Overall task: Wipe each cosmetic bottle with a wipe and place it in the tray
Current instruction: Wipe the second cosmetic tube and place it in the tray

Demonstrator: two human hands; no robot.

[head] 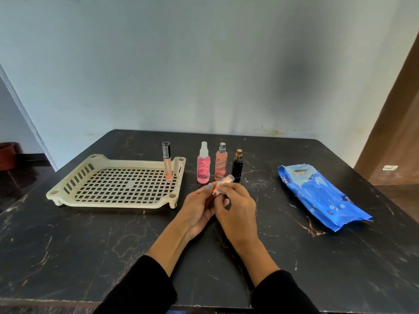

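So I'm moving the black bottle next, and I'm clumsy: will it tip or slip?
The black bottle is tall and narrow, so a sideways nudge would probably tip it. Its glossy body looks slippery, perhaps glass, so grip it firmly. The peach spray bottle stands close beside it and could get knocked.

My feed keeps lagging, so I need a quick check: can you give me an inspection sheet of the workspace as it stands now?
Surface: dark marble-patterned table, pale specks near the black bottle.
Job's things: cream tray holds one upright lip gloss tube; pink spray bottle, peach spray bottle and black bottle stand to the right of the tray; small bottle held in both hands; blue wipes pack lies at right.
Clutter: nothing seen.
Grippers: left hand and right hand both grip the small bottle; whether a wipe is in the fingers cannot be told.
Cables: nothing seen.
Surroundings: pale wall, brown door at right.
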